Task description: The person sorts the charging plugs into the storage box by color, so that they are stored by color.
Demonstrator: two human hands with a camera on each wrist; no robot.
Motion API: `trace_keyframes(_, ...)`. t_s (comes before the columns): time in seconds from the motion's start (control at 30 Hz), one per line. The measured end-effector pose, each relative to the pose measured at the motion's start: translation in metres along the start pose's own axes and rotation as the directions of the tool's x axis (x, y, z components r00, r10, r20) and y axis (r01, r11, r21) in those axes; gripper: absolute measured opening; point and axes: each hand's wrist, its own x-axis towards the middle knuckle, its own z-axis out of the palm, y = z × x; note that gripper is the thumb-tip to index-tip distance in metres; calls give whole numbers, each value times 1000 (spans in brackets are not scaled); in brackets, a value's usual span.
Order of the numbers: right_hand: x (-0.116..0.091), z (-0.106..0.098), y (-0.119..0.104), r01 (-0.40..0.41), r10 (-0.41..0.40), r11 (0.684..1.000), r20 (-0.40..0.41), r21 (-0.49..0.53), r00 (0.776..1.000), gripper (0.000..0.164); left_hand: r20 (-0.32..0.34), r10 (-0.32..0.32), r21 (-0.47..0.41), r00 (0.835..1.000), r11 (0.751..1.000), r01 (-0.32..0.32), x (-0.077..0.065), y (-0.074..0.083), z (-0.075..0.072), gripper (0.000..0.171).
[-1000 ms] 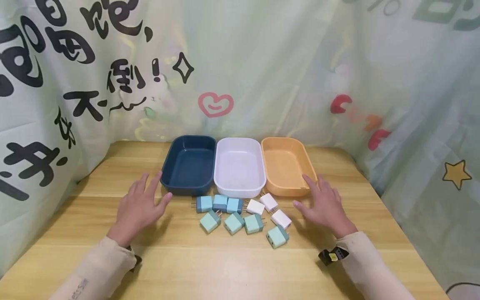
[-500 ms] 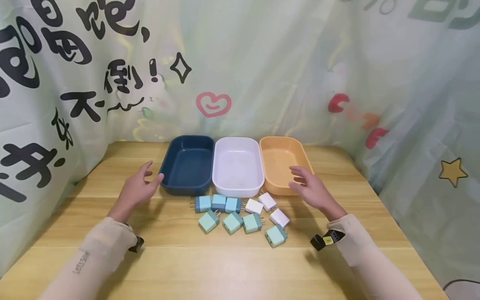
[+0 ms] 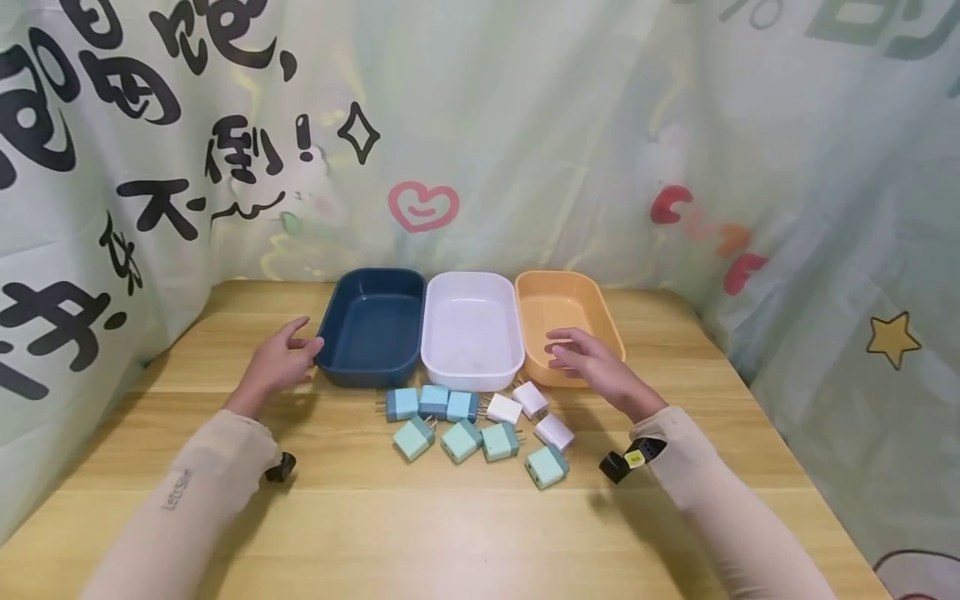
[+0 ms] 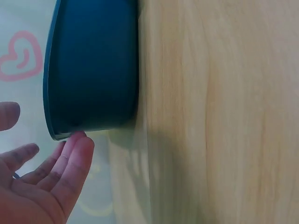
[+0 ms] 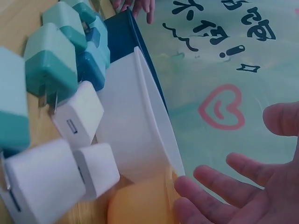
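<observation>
My left hand (image 3: 279, 363) is beside the dark blue tray (image 3: 372, 329), fingertips right at its left rim, thumb apart. In the left wrist view its relaxed fingers (image 4: 77, 163) lie along the tray's outer wall. Over the front right of the orange tray (image 3: 562, 312) is my right hand (image 3: 596, 367), fingers spread and loosely bent, with nothing in it. The white tray (image 3: 472, 325) sits between the other two. In front lie several charger plugs: blue ones (image 3: 433, 402), white ones (image 3: 504, 408) and mint green ones (image 3: 461, 440), metal prongs showing on some.
The wooden table (image 3: 420, 533) carries everything; its right edge slopes down toward the front right. A printed cloth (image 3: 540, 142) with black writing, a pink heart and a star hangs behind and at both sides. The plugs stand close to the trays' front walls.
My right hand has moved left over the orange tray, its fingers turning inward. My left hand has turned sideways, staying by the dark blue tray. The whole view has shifted slightly; trays and plugs keep their arrangement.
</observation>
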Motion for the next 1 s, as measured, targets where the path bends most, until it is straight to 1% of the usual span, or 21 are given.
trace_keyframes(0.07, 3, 2, -2, -16, 16, 1000, 25, 19, 1000, 45, 4, -14, -33, 1000, 999, 14, 3, 0, 2, 66)
trace_keyframes(0.1, 4, 3, -3, -25, 24, 999, 37, 28, 999, 45, 5, -18, -36, 1000, 999, 18, 4, 0, 3, 65)
trace_keyframes(0.2, 9, 6, -5, -50, 48, 998, 72, 38, 996, 48, 6, -24, -27, 1000, 999, 24, 6, -1, 3, 64)
trace_keyframes(0.37, 16, 13, -11, -76, 67, 995, 130, 63, 989, 49, 10, -11, -15, 1000, 1000, 11, 9, -4, 3, 64)
trace_keyframes(0.43, 19, 16, -13, -79, 69, 995, 153, 62, 986, 48, 28, -2, -16, 1000, 1000, 3, 9, -5, 4, 63)
trace_keyframes(0.6, 25, 26, -21, -78, 67, 996, 187, 52, 980, 47, 70, -1, -39, 998, 999, 3, 9, -8, 5, 61)
trace_keyframes(0.83, 34, 37, -23, -76, 63, 996, 227, 50, 972, 47, 100, 6, -53, 995, 999, -1, 7, -8, 3, 61)
trace_keyframes(1.0, 41, 45, -25, -76, 56, 995, 259, 68, 964, 46, 127, -2, -64, 992, 998, 10, 9, -10, 1, 60)
